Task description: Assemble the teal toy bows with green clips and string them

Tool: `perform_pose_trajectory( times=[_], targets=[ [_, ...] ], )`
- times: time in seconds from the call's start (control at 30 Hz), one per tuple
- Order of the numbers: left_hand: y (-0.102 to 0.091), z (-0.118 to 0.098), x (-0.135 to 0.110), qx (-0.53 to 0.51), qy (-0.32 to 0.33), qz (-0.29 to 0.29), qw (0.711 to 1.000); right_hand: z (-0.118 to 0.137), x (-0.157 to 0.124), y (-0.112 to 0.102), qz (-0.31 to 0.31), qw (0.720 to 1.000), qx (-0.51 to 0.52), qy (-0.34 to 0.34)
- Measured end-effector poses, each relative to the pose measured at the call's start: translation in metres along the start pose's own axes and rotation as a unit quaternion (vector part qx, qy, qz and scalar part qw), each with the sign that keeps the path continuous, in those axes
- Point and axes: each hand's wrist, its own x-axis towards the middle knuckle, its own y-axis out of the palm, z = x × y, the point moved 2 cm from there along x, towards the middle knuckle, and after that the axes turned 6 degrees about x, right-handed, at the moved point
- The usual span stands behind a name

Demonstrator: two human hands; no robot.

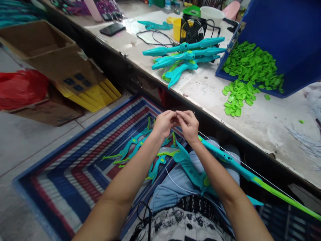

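My left hand (164, 124) and my right hand (188, 125) meet fingertip to fingertip in front of me, both closed in a pinch. What lies between the fingertips is too small to make out. A thin white string (225, 151) runs from behind my right hand down to the right. Across my lap, under my right forearm, lies a teal and lime-green plastic toy bow (225, 156). Another stretch of white string hangs loose over my jeans (173, 187).
Left of my legs, a striped-lined bin (82, 167) holds several teal and green pieces (132, 144). On the workbench (200, 92) are stacked teal parts (185, 55), a small black fan (192, 29), a phone (112, 29) and a tipped blue crate (281, 40) spilling green pieces (238, 97). Cardboard boxes (50, 57) stand left.
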Motion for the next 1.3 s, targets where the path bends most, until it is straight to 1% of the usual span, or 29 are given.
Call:
perform_pose_trajectory(
  times=[0.1, 0.17, 0.27, 0.33, 0.4, 0.47, 0.53, 0.6, 0.7, 0.8, 0.87, 0.97, 1.03, 1.07, 1.13, 1.17, 1.2, 1.23, 1.27, 1.3],
  targets=[
    [0.000, -0.003, 0.001, 0.003, -0.013, 0.050, 0.999, -0.001, 0.004, -0.007, 0.010, 0.999, -0.004, -0.034],
    [-0.002, -0.006, 0.001, 0.038, -0.008, 0.088, 0.995, -0.001, 0.006, -0.011, 0.030, 0.998, -0.024, -0.042],
    [-0.005, -0.007, 0.000, 0.105, 0.017, 0.111, 0.988, 0.001, 0.006, -0.016, 0.058, 0.994, -0.075, -0.057],
    [-0.004, -0.007, -0.001, 0.136, 0.037, 0.107, 0.984, 0.002, 0.005, -0.017, 0.062, 0.990, -0.101, -0.071],
    [-0.002, -0.005, -0.002, 0.163, 0.064, 0.088, 0.981, 0.002, 0.004, -0.018, 0.059, 0.989, -0.119, -0.071],
    [-0.001, -0.003, -0.003, 0.195, 0.091, 0.056, 0.975, -0.001, 0.002, -0.019, 0.052, 0.989, -0.130, -0.054],
    [-0.002, -0.001, -0.002, 0.224, 0.104, 0.035, 0.968, -0.003, 0.001, -0.020, 0.054, 0.989, -0.133, -0.035],
    [-0.005, 0.003, -0.001, 0.231, 0.093, 0.043, 0.968, -0.005, -0.002, -0.022, 0.064, 0.989, -0.133, -0.030],
    [-0.013, 0.009, 0.000, 0.218, 0.063, 0.087, 0.970, -0.006, -0.007, -0.023, 0.073, 0.985, -0.152, -0.044],
    [-0.021, 0.016, 0.001, 0.239, 0.076, 0.118, 0.961, -0.011, -0.015, -0.022, 0.087, 0.974, -0.196, -0.071],
    [-0.024, 0.022, 0.002, 0.275, 0.107, 0.112, 0.949, -0.017, -0.021, -0.018, 0.096, 0.965, -0.233, -0.073],
    [-0.029, 0.030, -0.003, 0.334, 0.147, 0.076, 0.928, -0.031, -0.031, -0.010, 0.093, 0.955, -0.280, -0.037],
    [-0.038, 0.033, -0.017, 0.351, 0.175, 0.031, 0.919, -0.040, -0.036, -0.005, 0.106, 0.949, -0.297, -0.016],
    [-0.046, 0.035, -0.028, 0.353, 0.192, -0.005, 0.916, -0.043, -0.039, -0.003, 0.120, 0.946, -0.301, -0.013],
    [-0.070, 0.041, -0.058, 0.360, 0.214, -0.109, 0.902, -0.044, -0.043, -0.001, 0.144, 0.943, -0.301, -0.022],
    [-0.084, 0.047, -0.076, 0.363, 0.204, -0.163, 0.894, -0.042, -0.045, -0.001, 0.145, 0.943, -0.297, -0.033],
    [-0.098, 0.056, -0.095, 0.367, 0.171, -0.210, 0.890, -0.038, -0.047, 0.000, 0.140, 0.945, -0.290, -0.048],
    [-0.110, 0.068, -0.113, 0.364, 0.114, -0.229, 0.896, -0.033, -0.050, 0.003, 0.139, 0.947, -0.280, -0.066],
    [-0.120, 0.083, -0.129, 0.351, 0.039, -0.222, 0.909, -0.026, -0.053, 0.006, 0.151, 0.948, -0.267, -0.089],
    [-0.125, 0.099, -0.142, 0.329, -0.041, -0.191, 0.924, -0.020, -0.058, 0.012, 0.183, 0.944, -0.251, -0.112]
  ],
)
